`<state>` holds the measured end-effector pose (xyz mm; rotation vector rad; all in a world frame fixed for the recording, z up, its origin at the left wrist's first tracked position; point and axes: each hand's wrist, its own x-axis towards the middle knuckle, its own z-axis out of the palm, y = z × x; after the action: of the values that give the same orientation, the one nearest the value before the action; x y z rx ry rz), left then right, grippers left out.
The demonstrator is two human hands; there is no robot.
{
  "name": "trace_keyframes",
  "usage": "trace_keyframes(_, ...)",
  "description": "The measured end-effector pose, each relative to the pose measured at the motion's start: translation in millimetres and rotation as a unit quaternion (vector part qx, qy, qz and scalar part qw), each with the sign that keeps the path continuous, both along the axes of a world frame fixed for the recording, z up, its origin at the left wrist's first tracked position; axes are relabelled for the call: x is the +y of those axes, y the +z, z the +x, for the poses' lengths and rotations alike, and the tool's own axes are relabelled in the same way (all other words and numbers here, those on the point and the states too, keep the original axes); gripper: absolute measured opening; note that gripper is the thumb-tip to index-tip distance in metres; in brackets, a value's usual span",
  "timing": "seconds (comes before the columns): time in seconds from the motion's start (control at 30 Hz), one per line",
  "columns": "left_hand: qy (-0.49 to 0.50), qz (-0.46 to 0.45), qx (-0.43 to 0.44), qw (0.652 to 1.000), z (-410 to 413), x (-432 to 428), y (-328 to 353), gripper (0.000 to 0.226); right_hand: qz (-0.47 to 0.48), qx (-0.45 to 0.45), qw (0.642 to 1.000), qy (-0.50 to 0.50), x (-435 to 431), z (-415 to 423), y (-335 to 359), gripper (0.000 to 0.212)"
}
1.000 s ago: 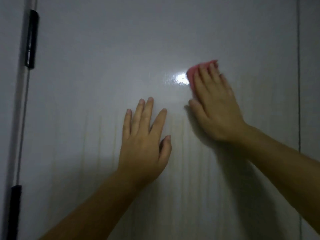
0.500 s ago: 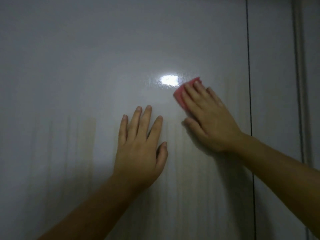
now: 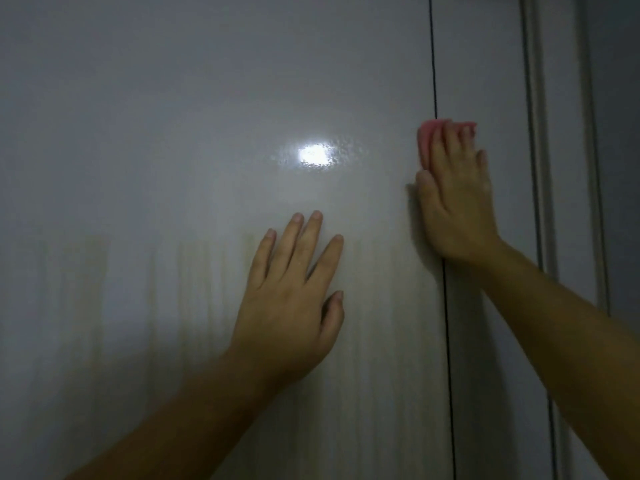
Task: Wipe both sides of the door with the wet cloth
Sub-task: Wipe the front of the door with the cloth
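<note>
A glossy pale grey door [image 3: 173, 133] fills the view, wet and streaked, with a bright light glare on it. My left hand [image 3: 294, 292] lies flat on the door, fingers straight and spread. My right hand [image 3: 453, 199] presses a pink cloth [image 3: 426, 140] flat against the door's right edge, over the dark vertical gap. Only the top and left edge of the cloth show beyond my fingers.
A dark vertical gap [image 3: 446, 323] separates the door from the frame [image 3: 485, 64] on the right. Beyond it runs a moulded frame strip [image 3: 535, 133], then a darker wall [image 3: 620, 133] at the far right.
My right hand has slid the cloth rightward from beside the glare to the door's edge. The view has panned right, so the black hinges on the left are out of sight.
</note>
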<state>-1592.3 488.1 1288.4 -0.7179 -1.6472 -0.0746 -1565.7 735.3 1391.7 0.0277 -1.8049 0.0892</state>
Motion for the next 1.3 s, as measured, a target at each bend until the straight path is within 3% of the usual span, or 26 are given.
trace_keyframes(0.07, 0.012, -0.003, -0.003, 1.000, 0, 10, 0, 0.063, 0.010, 0.003, 1.000, 0.002, -6, -2, -20, 0.071)
trace_keyframes(0.2, 0.036, -0.011, 0.002, 0.999, 0, 27, -2, 0.065, 0.177, -0.034, 0.984, -0.010, 7, 2, -62, 0.070)
trace_keyframes(0.37, 0.028, -0.007, 0.009, 1.000, 3, 50, -5, 0.065, -0.025, 0.002, 1.000, 0.007, 58, 5, -8, 0.068)
trace_keyframes(0.6, 0.026, 0.015, 0.010, 0.999, 3, 62, -9, 0.065, 0.090, -0.030, 0.995, -0.001, 46, 6, -81, 0.071)
trace_keyframes(0.77, 0.041, 0.017, 0.006, 0.999, 3, 65, -10, 0.067, -0.052, 0.017, 0.998, 0.034, 67, 4, -18, 0.066)
trace_keyframes(0.97, 0.040, 0.021, 0.002, 0.999, 6, 67, -14, 0.067, -0.039, -0.023, 0.999, 0.012, 44, 9, -124, 0.070)
trace_keyframes(1.17, 0.023, -0.013, -0.012, 1.000, 15, 83, -42, 0.067, -0.068, 0.013, 0.997, 0.020, 68, 5, -82, 0.068)
trace_keyframes(1.3, 0.058, -0.028, -0.030, 0.997, 17, 84, -58, 0.068, -0.130, 0.009, 0.991, 0.008, 50, 10, -146, 0.072)
